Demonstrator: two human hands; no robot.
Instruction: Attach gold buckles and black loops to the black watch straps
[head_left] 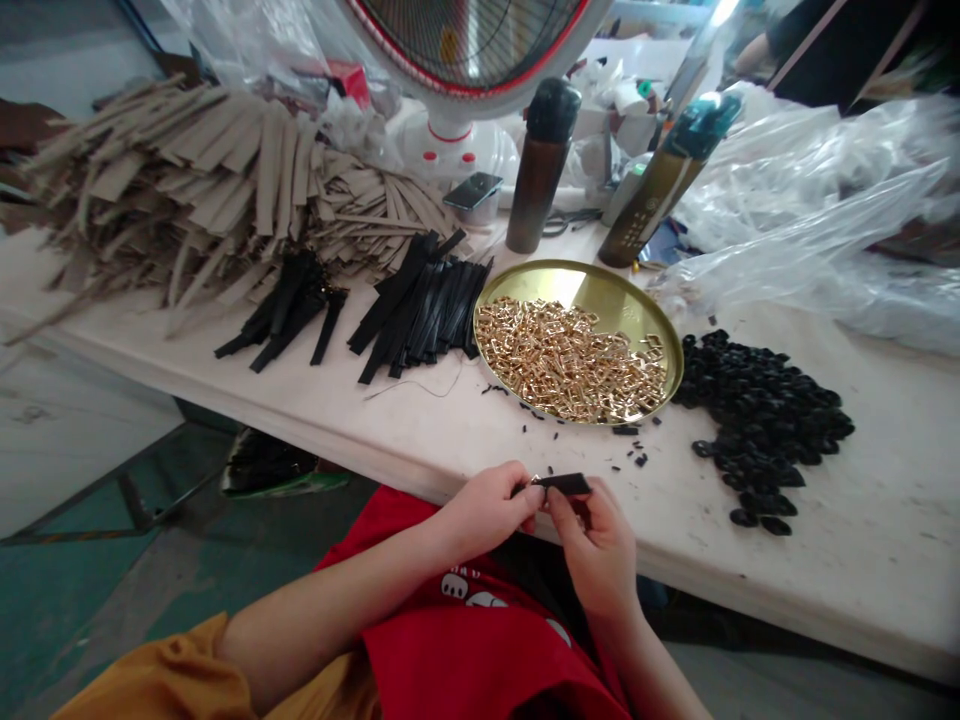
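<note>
Just over the table's front edge, my left hand (495, 505) and my right hand (604, 550) meet with fingers closed. Between them they pinch a short black strap (568, 485). A small shiny metal piece (535, 480) shows at the left fingertips, partly covered. Beyond the hands, a round gold tray (634, 300) holds a heap of small gold-coloured buckles (570, 365). Flat black straps (439, 310) lie side by side left of the tray. Further left is a bunch of black straps (289, 300) with gold bits at one end.
Coiled black pieces (765, 420) are piled right of the tray. Tan strips (195, 180) form a large heap at the left. Behind stand a fan (465, 50), a dark bottle (540, 170) and a leaning bottle (656, 190). Clear plastic bags (832, 200) fill the back right.
</note>
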